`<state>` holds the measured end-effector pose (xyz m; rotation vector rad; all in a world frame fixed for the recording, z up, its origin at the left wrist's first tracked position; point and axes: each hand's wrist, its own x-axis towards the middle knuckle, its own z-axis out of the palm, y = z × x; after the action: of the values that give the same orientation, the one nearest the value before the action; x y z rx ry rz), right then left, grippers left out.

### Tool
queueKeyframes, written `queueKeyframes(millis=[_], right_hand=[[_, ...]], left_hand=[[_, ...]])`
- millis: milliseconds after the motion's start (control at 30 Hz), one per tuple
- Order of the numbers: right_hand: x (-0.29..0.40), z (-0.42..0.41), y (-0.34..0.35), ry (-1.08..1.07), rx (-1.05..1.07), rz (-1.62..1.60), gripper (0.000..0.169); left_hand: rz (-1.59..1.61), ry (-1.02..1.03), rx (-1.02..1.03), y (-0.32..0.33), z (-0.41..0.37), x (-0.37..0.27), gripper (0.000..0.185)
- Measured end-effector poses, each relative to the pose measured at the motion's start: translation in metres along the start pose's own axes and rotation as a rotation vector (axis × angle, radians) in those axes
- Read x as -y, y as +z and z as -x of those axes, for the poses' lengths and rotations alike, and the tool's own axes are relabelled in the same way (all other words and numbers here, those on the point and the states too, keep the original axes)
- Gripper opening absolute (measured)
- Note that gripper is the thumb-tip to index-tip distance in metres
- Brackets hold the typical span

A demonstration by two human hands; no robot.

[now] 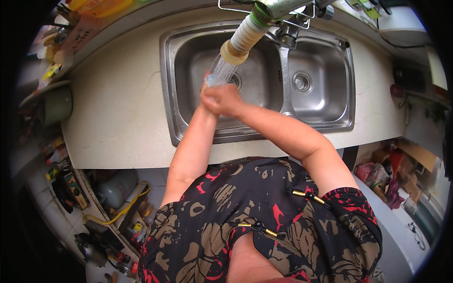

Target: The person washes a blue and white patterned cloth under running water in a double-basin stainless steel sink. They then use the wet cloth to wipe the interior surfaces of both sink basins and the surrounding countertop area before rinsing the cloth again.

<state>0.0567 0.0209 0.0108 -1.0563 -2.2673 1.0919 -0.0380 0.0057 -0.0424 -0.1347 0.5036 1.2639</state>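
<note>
Both hands are over the larger left basin of a stainless steel double sink (262, 132). Water runs from a faucet's ribbed white extension hose (244, 37) with a cream-coloured spray end onto them. My left hand (205, 86) is under the stream, mostly covered by my right hand and the water, so its fingers are hard to make out. My right hand (224, 99) lies with curled fingers across my left hand and wrist. Whether anything is between the hands cannot be seen. A drain (234, 81) shows behind the water.
A cream countertop (116, 113) with fine cracks surrounds the sink. The smaller basin (315, 81) with a strainer is on the right. A green pot (58, 104) stands at the left edge. Below left are a gas cylinder (118, 187) and a yellow hose (131, 205).
</note>
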Motion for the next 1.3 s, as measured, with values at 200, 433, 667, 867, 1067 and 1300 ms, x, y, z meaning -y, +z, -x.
queueKeyframes(millis=[200,433,667,867,1067,1300], right_hand=[[-0.051,-0.02,-0.002,0.276,-0.271,-0.236,0.024],[-0.052,-0.017,0.006,0.355,-0.129,-0.071,0.026],[0.009,0.004,0.012,0.246,-0.146,-0.12,0.02],[-0.044,-0.036,-0.009,0.488,-0.328,-0.148,0.019],[0.007,0.004,0.021,0.171,-0.192,-0.188,0.017],[-0.092,-0.065,-0.014,0.129,-0.482,-0.236,0.029]], left_hand=[[-0.126,0.058,-0.317,-0.019,-0.03,0.018,0.026],[0.01,0.131,-0.32,0.022,-0.019,0.038,0.026],[0.135,0.063,0.314,-0.063,-0.031,0.013,0.03],[0.044,0.148,-0.391,0.042,-0.018,0.025,0.032],[0.078,0.102,0.108,-0.078,-0.019,0.006,0.026],[0.078,0.088,-0.448,0.033,-0.001,-0.008,0.038]])
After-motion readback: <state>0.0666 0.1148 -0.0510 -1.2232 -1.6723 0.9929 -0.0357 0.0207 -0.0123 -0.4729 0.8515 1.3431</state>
